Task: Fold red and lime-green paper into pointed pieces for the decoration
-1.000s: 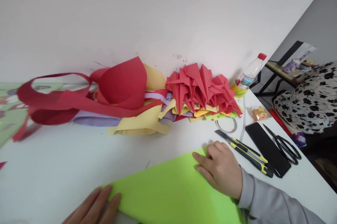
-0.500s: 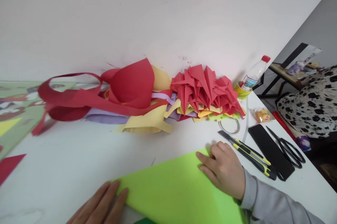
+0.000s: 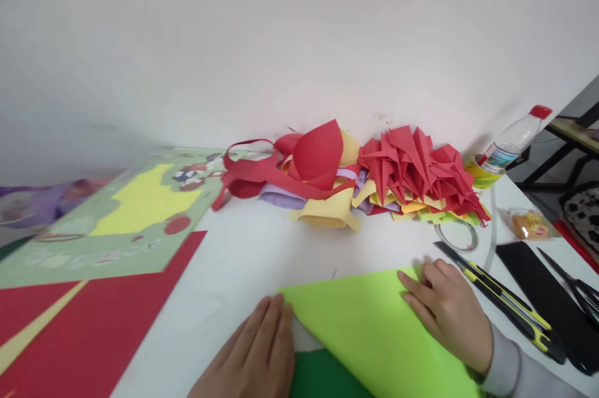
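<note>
A lime-green paper sheet [image 3: 374,329], folded over, lies on the white table [image 3: 234,261] in front of me. My left hand [image 3: 255,357] lies flat with fingers stretched out, its fingertips at the sheet's left corner. My right hand [image 3: 449,310] rests on the sheet's far right corner, fingers curled down and pressing it. A dark green sheet [image 3: 322,376] shows under the lime one.
A heap of red, yellow and purple paper scraps [image 3: 318,179] and folded red pieces [image 3: 416,167] lies along the wall. Utility knives [image 3: 505,301], a tape ring [image 3: 457,236], a black case [image 3: 552,304], scissors [image 3: 578,289] and a bottle [image 3: 512,139] sit at the right. Red paper [image 3: 88,335] and a printed green pack [image 3: 116,217] lie at the left.
The view has swung left, bringing the red sheets and the printed pack into sight. My left hand has slid further onto the table by the sheet's left corner. My right hand stays on the far corner.
</note>
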### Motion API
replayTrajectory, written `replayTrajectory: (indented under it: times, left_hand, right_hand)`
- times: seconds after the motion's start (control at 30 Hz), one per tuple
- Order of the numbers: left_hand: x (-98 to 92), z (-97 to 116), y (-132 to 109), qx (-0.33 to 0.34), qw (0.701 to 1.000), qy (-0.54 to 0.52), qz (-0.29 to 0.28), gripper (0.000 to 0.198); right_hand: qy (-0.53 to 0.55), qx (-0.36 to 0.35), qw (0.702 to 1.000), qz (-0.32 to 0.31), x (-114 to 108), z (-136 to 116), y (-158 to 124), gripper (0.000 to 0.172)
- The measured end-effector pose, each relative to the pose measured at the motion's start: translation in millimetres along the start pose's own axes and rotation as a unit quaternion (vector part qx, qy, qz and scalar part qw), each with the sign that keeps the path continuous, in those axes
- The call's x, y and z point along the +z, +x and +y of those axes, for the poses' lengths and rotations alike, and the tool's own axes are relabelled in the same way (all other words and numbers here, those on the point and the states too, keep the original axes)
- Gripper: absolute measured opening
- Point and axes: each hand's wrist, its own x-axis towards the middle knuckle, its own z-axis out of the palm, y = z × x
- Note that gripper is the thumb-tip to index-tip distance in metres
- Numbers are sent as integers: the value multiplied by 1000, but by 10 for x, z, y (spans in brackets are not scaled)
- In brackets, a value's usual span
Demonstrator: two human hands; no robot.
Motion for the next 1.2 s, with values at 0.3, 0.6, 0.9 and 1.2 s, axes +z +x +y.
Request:
replayTrajectory:
  times: [0.3,0.6,0.9,1.2]
  left_hand:
    - [-138,54,215,-82,994,-42,55,34]
    - [-157,121,230,-115,990,-65,56,31]
    - [-57,268,157,-182,978,-68,72,30]
    - [-66,375,247,-286,948,-90,105,30]
  right_hand:
    - [-6,-20,1000,2,20,21,-17,30]
    - [-12,-38,999,12,36,54,-32,32]
    - [6,-67,997,29,60,128,-55,32]
    - [26,-106,994,28,31,205,0,35]
